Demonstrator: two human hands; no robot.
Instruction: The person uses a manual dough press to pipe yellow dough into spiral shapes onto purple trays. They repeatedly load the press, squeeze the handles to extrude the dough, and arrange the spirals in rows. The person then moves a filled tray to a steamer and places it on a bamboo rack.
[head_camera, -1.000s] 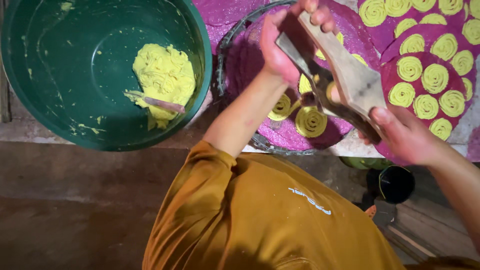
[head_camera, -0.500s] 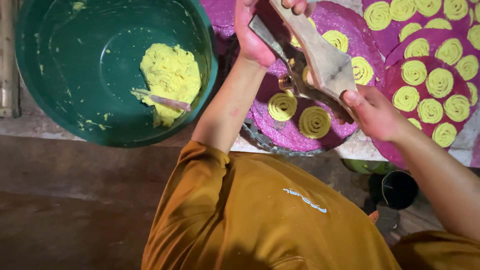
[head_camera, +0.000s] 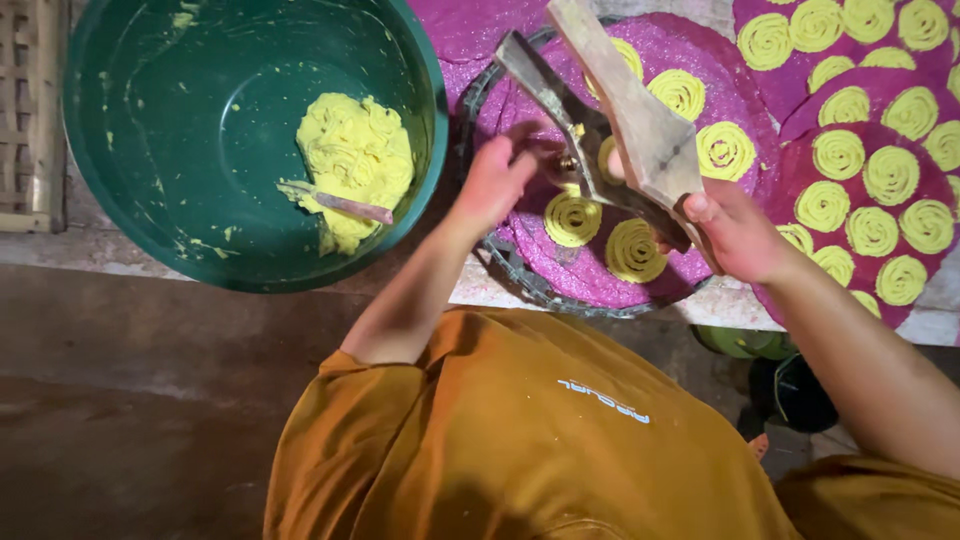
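While clenched round its handles, both hands: right hand (head_camera: 735, 235) below wooden press (head_camera: 610, 120), left hand (head_camera: 495, 180) beside.

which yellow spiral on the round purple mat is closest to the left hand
The spiral just below the left hand, at the mat's lower left; the other spirals lie farther right or up.
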